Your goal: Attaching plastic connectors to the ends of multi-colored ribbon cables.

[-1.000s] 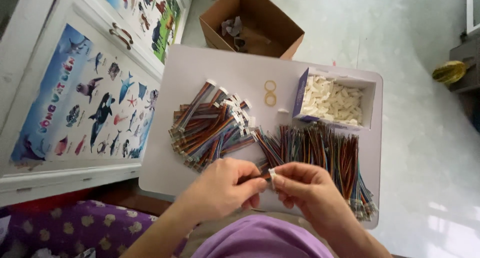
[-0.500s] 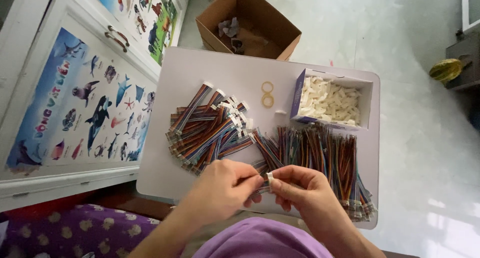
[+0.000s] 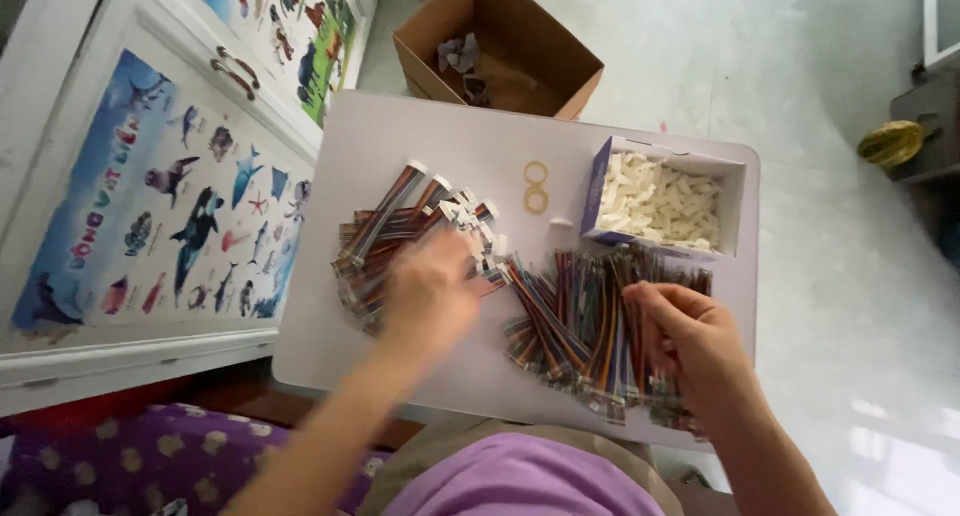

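While earlier both hands were meeting at table's near edge, left hand (image 3: 432, 294) is now moving, blurred, over finished wire pile (image 3: 400, 231); grip: cannot tell. Right hand (image 3: 685, 338), fingers curled, is resting on loose wire bundle (image 3: 580, 311). Suggesting one piece done, next being picked.

Left hand (image 3: 432, 294) motion-blurred; its fingers and any contents indistinct, and it hides part of the finished cable pile (image 3: 400, 226). Right hand (image 3: 690, 341) covers part of the loose wires (image 3: 575, 311); what its fingertips pinch is too small to tell. Box (image 3: 500, 46) contents unclear. Both forearms cut off at the bottom edge.
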